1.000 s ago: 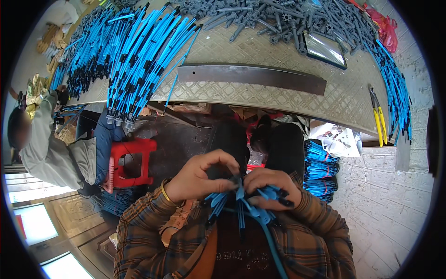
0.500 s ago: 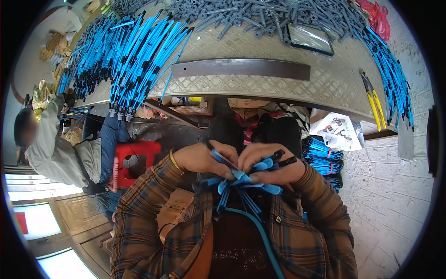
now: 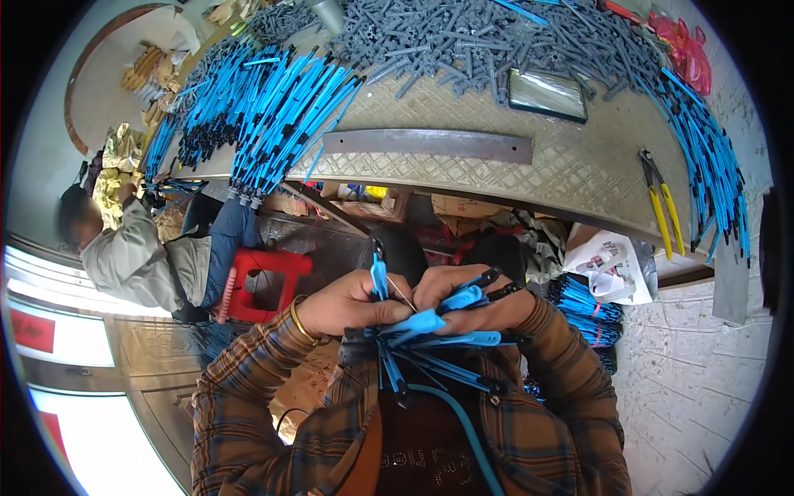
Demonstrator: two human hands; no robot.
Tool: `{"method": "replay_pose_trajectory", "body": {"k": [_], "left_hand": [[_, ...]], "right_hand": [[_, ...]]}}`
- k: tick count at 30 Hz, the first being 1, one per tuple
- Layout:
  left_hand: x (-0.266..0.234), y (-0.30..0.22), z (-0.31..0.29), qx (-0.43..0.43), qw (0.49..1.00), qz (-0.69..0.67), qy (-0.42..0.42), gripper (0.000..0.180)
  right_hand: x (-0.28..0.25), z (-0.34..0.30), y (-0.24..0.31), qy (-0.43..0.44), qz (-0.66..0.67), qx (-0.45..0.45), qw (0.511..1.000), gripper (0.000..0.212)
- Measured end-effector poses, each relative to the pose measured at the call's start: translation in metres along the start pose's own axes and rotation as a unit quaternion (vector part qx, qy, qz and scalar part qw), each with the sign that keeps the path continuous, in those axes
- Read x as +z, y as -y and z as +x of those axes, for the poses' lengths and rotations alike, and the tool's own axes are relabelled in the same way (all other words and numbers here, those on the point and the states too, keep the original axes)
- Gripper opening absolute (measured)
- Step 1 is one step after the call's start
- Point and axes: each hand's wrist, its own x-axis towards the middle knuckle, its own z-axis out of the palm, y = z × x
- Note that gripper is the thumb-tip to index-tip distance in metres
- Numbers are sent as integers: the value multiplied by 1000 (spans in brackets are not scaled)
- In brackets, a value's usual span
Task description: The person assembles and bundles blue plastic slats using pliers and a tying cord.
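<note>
A bundle of slim blue strips with black tips (image 3: 426, 324) fans out in front of my chest, its lower strips hanging toward my lap. My left hand (image 3: 351, 304) is closed at the bundle's left side, thumb and fingers pinching a blue strip that stands up with a black tip. A thin wire-like piece (image 3: 401, 291) slants between my two hands; which fingers hold it I cannot make out. My right hand (image 3: 480, 306) is closed around several blue strips, with black tips sticking out past its fingers. A dark blocky part (image 3: 356, 347) sits at the bundle's left end.
On the patterned table (image 3: 430, 186) lie a metal bar (image 3: 426, 145), a glass-topped dark frame (image 3: 546, 95), grey plastic parts (image 3: 430, 41), blue strip bundles (image 3: 281, 116) and yellow-handled pliers (image 3: 662, 202). A person (image 3: 141, 248) sits at left by a red stool (image 3: 269, 277).
The view has shifted, so the table and person appear further right. The strip held by my left hand now stands more upright, and the bundle has turned and spread toward the lower right.
</note>
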Motion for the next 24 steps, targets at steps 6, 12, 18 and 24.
{"method": "replay_pose_trajectory", "body": {"k": [6,12,18,24], "left_hand": [[-11,5,2,9,999,23,44,14],[-35,15,-2,69,990,43,111,18],[-55,32,-22,69,994,-55,57,19],[-77,47,-26,118,992,-22,49,18]], "right_hand": [[-2,11,-1,38,-59,-15,997,17],[5,25,-8,61,-65,27,996,16],[11,55,-21,54,-46,108,992,17],[11,87,-28,90,-50,107,989,19]]}}
